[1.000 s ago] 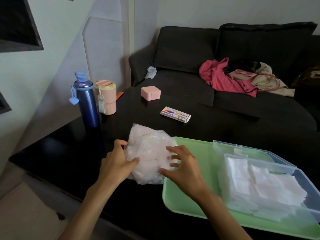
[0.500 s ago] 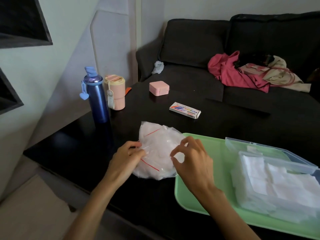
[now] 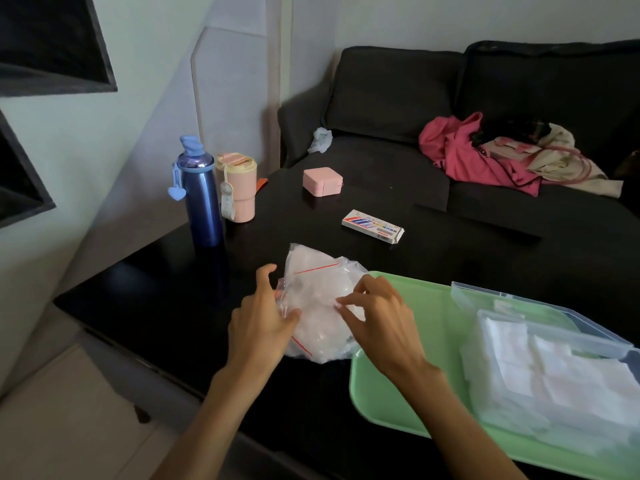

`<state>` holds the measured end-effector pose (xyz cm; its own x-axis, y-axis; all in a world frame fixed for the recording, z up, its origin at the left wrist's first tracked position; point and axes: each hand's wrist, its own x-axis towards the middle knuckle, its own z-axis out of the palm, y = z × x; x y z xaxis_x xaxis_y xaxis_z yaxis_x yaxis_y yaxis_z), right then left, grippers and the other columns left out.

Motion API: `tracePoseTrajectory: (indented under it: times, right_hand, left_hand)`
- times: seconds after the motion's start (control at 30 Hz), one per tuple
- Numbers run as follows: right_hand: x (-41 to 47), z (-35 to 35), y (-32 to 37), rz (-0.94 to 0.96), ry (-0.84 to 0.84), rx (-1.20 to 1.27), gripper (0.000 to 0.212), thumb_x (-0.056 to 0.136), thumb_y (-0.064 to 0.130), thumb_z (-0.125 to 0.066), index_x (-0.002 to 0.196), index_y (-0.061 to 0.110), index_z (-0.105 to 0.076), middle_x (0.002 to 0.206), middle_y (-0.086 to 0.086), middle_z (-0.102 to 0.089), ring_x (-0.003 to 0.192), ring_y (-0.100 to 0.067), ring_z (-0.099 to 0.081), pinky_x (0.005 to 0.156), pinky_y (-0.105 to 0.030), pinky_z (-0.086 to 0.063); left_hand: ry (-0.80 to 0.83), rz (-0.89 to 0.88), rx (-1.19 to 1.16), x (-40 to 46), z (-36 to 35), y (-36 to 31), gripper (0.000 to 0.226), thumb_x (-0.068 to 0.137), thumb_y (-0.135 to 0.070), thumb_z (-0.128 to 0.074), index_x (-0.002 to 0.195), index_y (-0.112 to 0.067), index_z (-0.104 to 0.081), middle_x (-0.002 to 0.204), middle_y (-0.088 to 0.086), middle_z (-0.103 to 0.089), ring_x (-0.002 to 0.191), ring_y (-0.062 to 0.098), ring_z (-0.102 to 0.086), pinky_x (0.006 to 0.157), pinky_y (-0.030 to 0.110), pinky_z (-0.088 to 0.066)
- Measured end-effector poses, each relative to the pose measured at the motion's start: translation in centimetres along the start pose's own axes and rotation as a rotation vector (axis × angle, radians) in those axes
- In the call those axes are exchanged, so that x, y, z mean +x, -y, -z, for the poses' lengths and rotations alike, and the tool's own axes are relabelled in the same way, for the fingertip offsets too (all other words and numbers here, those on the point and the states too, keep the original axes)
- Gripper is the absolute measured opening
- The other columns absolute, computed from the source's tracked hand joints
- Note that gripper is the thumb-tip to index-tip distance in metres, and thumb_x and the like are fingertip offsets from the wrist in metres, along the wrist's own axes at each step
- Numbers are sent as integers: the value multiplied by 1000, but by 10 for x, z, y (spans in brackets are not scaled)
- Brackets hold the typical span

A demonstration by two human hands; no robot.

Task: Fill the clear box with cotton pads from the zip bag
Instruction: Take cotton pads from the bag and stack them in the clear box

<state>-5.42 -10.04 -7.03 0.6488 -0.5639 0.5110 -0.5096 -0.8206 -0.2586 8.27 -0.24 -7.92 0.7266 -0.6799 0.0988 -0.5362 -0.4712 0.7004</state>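
The dark surface (image 3: 433, 258) carries everything. On its near right part sits a green tray (image 3: 398, 382), and on the tray's right side the clear box (image 3: 540, 344) lies open, its lid hinged back toward the far edge, with white cotton pads (image 3: 554, 368) already lying in it; how full it is I cannot say, since the clear walls blur into the pads.

The zip bag (image 3: 322, 306) lies at the tray's left rim, partly overlapping it, bulging with more pads. Its red zip line runs slantwise from the bag's near left side up toward its far right, so the mouth seems to face the left hand; the crumpled plastic makes this hard to confirm. The box lies well to the right of the bag, on the right hand's side, so pads would travel rightward across the tray.

The left hand (image 3: 258, 323) grips the bag's left side, thumb pressed into the plastic and fingers curled round the edge near the zip. The right hand (image 3: 381, 317) rests on top of the bag, its fingers (image 3: 346, 306) bent and pinching the film. Both hands look set to work the bag's mouth open, so the bag appears not yet ready to pour or draw from.

At the far left corner stand a blue bottle (image 3: 202, 199) and a pink cup (image 3: 239, 188); a pink case (image 3: 322, 181) and a small carton (image 3: 372, 226) lie farther back.
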Motion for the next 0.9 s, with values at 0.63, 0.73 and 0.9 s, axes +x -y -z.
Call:
tracePoseTrajectory:
  times: [0.63, 0.73, 0.9]
  right_hand:
    - [-2, 48, -34, -668, 273, 1243, 8, 92, 23, -57, 94, 17, -62, 75, 3, -64, 66, -5, -58, 57, -15, -41]
    - [-1, 54, -34, -738, 313, 1318, 7, 91, 23, -58, 87, 20, -63, 76, 5, -65, 66, -4, -60, 63, -19, -41]
    - [-8, 67, -40, -745, 351, 1429, 14, 90, 21, -59, 76, 22, -63, 81, 4, -66, 75, -7, -63, 75, -23, -45]
  left_hand:
    - [95, -213, -392, 5, 8, -53, 53, 77, -24, -65, 129, -29, -51, 132, -4, -48, 120, 11, -46, 96, 25, -38]
    - [193, -176, -391, 4, 5, -62, 54, 81, -43, -64, 131, -28, -52, 130, -8, -48, 116, 10, -47, 93, 25, -37]
    - [149, -325, -84, 6, 5, -75, 56, 79, -70, -46, 111, -28, -66, 130, -18, -53, 127, 4, -35, 104, 30, -18]
